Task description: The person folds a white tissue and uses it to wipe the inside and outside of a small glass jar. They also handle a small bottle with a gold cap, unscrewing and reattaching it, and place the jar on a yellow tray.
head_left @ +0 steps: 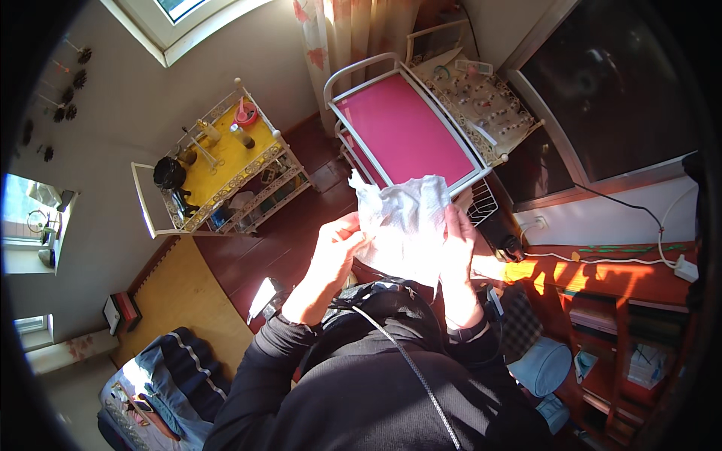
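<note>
A crumpled white paper towel [402, 222] is held up in front of my chest by both hands. My left hand [335, 252] grips its left edge, fingers curled around the paper. My right hand [457, 252] presses flat against its right side, a dark watch band at that wrist. Both black sleeves rise from the lower edge. Beyond the towel stands a white metal cart with a pink top shelf [406, 128].
A yellow-topped white cart [226, 154] with bottles and a pink bowl stands at the left. A white tray with small items [481, 101] sits behind the pink cart. Red-brown shelving [624, 301], a white cable and a blue bag [543, 366] are at the right. Dark wood floor below.
</note>
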`<act>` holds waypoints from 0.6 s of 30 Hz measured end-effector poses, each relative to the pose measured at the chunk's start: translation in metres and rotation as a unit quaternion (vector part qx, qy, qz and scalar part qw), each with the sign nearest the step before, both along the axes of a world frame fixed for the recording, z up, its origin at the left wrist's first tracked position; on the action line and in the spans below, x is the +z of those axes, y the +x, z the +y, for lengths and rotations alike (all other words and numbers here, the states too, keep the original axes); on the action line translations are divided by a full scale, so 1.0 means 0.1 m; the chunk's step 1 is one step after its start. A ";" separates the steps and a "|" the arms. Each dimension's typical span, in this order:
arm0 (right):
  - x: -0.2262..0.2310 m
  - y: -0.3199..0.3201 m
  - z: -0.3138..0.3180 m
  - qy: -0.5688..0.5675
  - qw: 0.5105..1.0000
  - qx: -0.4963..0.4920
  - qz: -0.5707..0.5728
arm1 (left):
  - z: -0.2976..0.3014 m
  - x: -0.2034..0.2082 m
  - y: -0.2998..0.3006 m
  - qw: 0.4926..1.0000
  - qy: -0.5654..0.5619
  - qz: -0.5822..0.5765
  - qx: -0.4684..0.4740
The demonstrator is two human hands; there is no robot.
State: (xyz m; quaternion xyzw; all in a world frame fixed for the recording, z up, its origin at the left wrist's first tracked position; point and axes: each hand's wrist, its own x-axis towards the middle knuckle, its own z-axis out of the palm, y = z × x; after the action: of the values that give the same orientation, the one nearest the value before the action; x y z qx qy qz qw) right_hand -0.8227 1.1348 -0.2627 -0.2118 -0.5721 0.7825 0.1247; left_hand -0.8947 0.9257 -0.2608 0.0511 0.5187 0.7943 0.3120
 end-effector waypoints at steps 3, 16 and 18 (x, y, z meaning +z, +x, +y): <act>-0.01 -0.08 0.00 -0.159 0.986 0.057 -0.001 | 0.05 0.00 0.04 0.999 0.048 -0.009 0.006; -0.21 -0.23 0.58 -0.165 0.984 0.034 0.054 | 0.50 0.04 0.04 0.993 0.027 -0.056 0.103; -0.13 -0.21 0.67 -0.149 0.984 0.073 0.069 | 0.60 0.08 0.03 0.993 0.014 -0.047 0.110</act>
State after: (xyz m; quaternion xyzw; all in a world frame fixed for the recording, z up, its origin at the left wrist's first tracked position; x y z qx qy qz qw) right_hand -0.8435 1.2023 -0.2759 -0.1314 -0.4530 0.8787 0.0734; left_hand -0.8922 0.9853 -0.2525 -0.0388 0.4946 0.8327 0.2460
